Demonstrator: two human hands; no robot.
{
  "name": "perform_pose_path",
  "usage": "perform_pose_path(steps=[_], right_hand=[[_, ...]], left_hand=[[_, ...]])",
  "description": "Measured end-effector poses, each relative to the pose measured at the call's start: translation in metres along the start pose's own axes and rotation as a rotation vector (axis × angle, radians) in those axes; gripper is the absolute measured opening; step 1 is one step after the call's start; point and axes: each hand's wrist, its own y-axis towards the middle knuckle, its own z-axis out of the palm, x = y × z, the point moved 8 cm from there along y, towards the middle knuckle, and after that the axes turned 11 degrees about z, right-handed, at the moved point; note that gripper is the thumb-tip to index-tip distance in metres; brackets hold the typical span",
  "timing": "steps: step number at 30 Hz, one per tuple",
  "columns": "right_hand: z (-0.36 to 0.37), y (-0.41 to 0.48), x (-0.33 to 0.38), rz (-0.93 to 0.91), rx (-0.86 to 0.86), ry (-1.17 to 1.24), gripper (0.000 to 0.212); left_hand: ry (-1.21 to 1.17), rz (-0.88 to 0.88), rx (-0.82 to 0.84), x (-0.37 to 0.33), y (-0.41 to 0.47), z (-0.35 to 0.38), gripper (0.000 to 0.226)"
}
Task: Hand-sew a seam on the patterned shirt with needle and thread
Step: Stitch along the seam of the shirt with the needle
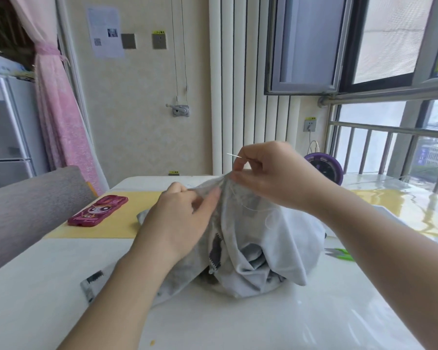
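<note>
The pale grey patterned shirt (258, 248) is bunched in a heap on the white table (213, 319), its top edge lifted between my hands. My left hand (180, 221) pinches that raised edge from the left, thumb against fingers. My right hand (271, 173) sits just right of it and pinches a thin silver needle (233, 155), whose tip points up and left. A light thread (253, 208) trails from the fabric below my right hand. Dark zigzag-edged patches of the shirt show low in the folds.
A magenta cartoon phone case (98, 210) lies on a yellow mat (116, 223) at the left. Green-handled snips (339, 253) lie beyond my right forearm. A purple round device (325, 168) stands at the back right by the window railing. A grey cushion borders the left.
</note>
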Motion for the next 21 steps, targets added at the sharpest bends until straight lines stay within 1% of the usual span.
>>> perform_pose_path(steps=[2,4,6,8,12,14,16,21], right_hand=[[0.002,-0.003,0.002,-0.011,0.006,-0.026,0.014],[0.004,-0.005,0.003,-0.012,0.009,-0.041,0.014],[0.006,-0.007,0.003,-0.009,0.013,-0.05,0.015],[0.008,-0.008,0.004,-0.009,0.014,-0.063,0.015],[0.006,-0.01,0.002,-0.01,-0.006,-0.09,0.011],[0.005,-0.01,-0.003,-0.001,-0.005,-0.109,0.007],[0.003,-0.009,-0.011,0.029,-0.021,-0.121,0.009],[-0.008,-0.003,-0.035,0.136,-0.152,-0.162,0.01]], left_hand=[[-0.031,-0.04,0.027,-0.002,-0.004,0.007,0.057],[0.118,-0.054,0.05,-0.004,-0.008,0.011,0.053],[0.304,-0.034,0.055,-0.007,-0.009,0.013,0.041],[0.394,-0.04,0.05,-0.005,-0.007,0.015,0.034],[0.429,-0.135,0.048,0.022,-0.003,0.016,0.025],[0.412,-0.15,0.044,0.03,-0.003,0.016,0.027],[0.392,-0.142,0.044,0.031,-0.003,0.017,0.03],[0.402,-0.155,0.009,0.044,0.006,0.005,0.03]])
